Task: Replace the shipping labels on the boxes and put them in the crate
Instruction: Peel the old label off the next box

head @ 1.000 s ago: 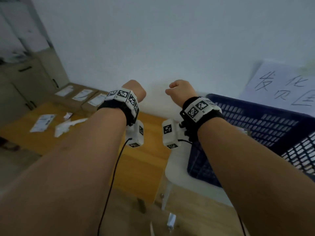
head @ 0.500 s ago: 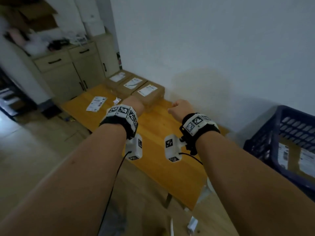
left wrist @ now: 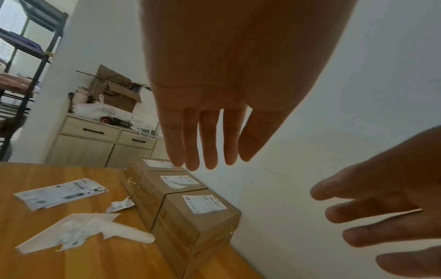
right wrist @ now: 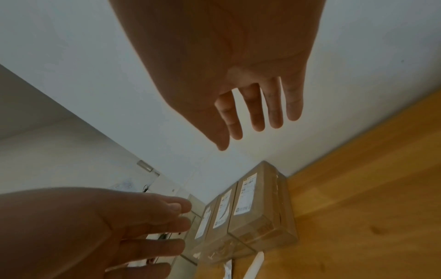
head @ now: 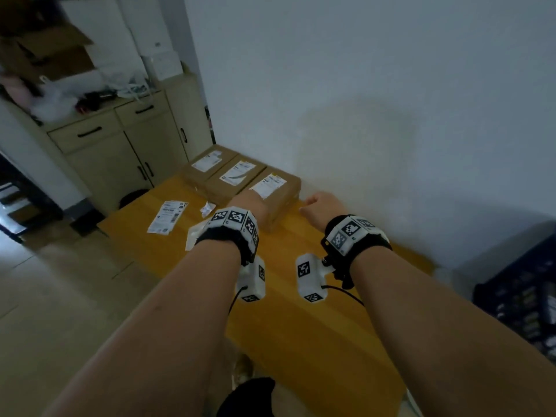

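Three brown cardboard boxes stand in a row against the wall on the wooden table (head: 301,326), each with a white shipping label on top. The nearest box (head: 279,191) (left wrist: 198,222) (right wrist: 260,217) lies just beyond both hands. My left hand (head: 246,206) (left wrist: 210,136) hovers above the boxes with straight fingers and holds nothing. My right hand (head: 319,204) (right wrist: 253,105) is spread in the air to the right of the nearest box, also empty. The dark blue crate (head: 523,296) shows at the right edge of the head view.
Loose label sheets (head: 167,216) (left wrist: 59,192), a crumpled scrap (left wrist: 120,204) and a peeled white backing (left wrist: 83,230) lie on the table left of the boxes. A beige cabinet (head: 120,145) with clutter on top stands beyond the table's far end. The white wall runs along the table's right side.
The head view has swung left, away from the crate and onto the boxes. Both arms have come forward over the table toward the nearest box.
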Action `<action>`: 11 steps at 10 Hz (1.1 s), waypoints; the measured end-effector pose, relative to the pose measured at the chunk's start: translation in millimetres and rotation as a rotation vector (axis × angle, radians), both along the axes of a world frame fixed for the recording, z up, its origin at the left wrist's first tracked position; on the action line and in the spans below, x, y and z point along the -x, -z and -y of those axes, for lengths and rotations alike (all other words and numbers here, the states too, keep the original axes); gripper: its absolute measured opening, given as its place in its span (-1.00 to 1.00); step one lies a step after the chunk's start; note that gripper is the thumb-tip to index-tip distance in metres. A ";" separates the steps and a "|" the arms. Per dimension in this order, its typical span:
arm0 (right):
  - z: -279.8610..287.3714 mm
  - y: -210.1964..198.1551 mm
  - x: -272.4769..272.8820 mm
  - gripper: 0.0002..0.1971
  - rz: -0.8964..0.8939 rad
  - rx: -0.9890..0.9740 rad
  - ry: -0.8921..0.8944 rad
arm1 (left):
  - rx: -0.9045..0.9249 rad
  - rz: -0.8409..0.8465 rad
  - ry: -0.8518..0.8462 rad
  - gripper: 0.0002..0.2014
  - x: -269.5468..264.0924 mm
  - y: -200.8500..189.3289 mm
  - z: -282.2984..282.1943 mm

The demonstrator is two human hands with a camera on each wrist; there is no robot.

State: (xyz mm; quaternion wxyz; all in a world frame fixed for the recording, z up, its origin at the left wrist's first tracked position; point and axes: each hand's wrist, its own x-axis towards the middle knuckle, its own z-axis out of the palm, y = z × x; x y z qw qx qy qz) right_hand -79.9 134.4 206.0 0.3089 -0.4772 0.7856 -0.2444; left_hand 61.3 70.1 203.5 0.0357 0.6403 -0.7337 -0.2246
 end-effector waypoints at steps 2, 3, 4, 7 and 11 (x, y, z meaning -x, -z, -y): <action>72.6 7.9 7.7 -0.68 0.004 0.005 0.168 | -0.056 0.025 0.160 -0.68 32.1 -0.5 88.5; 104.8 17.0 8.2 -0.68 0.031 0.002 0.283 | -0.059 0.118 0.312 -0.66 46.0 56.2 171.1; 135.8 30.9 3.0 -0.61 0.095 -0.065 0.364 | -0.172 0.180 0.345 -0.61 55.6 93.1 222.4; 158.0 65.3 2.9 -0.55 0.124 -0.076 0.491 | -0.084 0.133 0.503 -0.66 64.7 71.4 219.5; 169.9 147.9 -24.0 -0.54 0.131 0.019 0.512 | 0.087 0.024 0.482 -0.61 32.1 123.2 213.1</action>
